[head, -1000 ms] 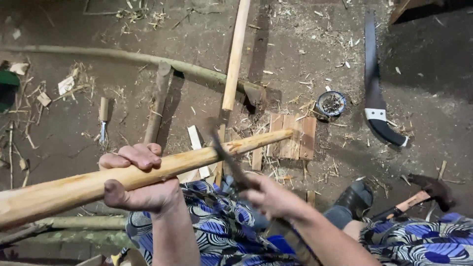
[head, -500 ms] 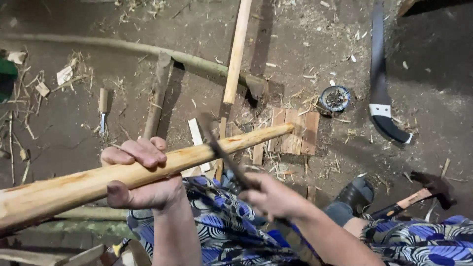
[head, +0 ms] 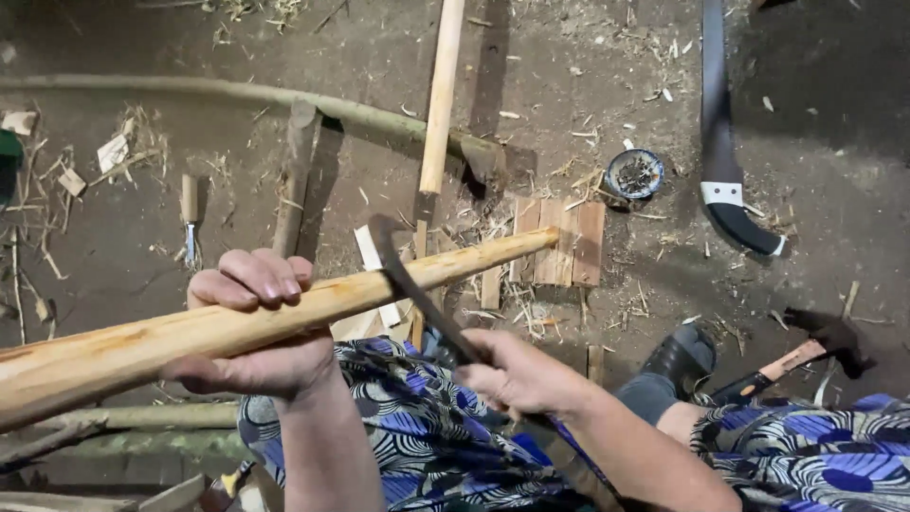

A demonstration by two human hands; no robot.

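My left hand (head: 256,322) grips a long peeled wooden pole (head: 379,284) that slants from the lower left up to the right, its tip over some small planks. My right hand (head: 521,374) holds a dark curved blade (head: 403,270) whose hooked end rests on the pole's upper side, just right of my left hand. Below both hands lies blue, black and white patterned cloth (head: 427,446) over my lap.
On the dirt floor: a second pale pole (head: 441,95) standing away from me, a long green stick (head: 237,95), a chisel (head: 190,218), small planks (head: 559,242), a round tin (head: 633,173), a machete (head: 720,142), a hammer (head: 806,346), a black shoe (head: 682,356).
The pole and both hands stay in nearly the same place. The blade has shifted slightly along the pole, and the view has drifted a little.
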